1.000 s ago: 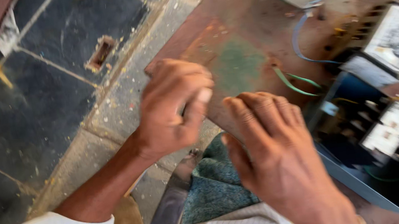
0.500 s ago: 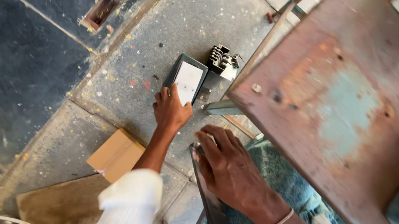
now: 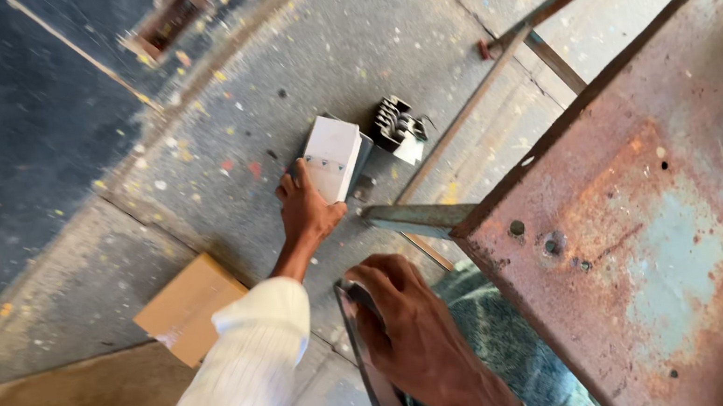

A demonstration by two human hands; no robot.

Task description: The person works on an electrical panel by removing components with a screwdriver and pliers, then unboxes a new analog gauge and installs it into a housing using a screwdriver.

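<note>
In the head view I see my left hand (image 3: 306,213) at frame centre, fingers closed on a white rectangular plastic box (image 3: 333,156) on the speckled grey floor (image 3: 412,26), while my right hand (image 3: 406,319) wraps a dark metal strip (image 3: 376,389) lower centre.

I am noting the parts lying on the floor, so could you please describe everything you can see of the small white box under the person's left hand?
The white box is a small, flat, rectangular case, plastic by the look of it, with a pale face and a darker edge along its right side. It is tilted, one side raised off the speckled grey floor. The left hand grips its lower left edge. A black finned part lies just to its right; whether they touch is unclear. The rusty metal table stands further right.
</note>
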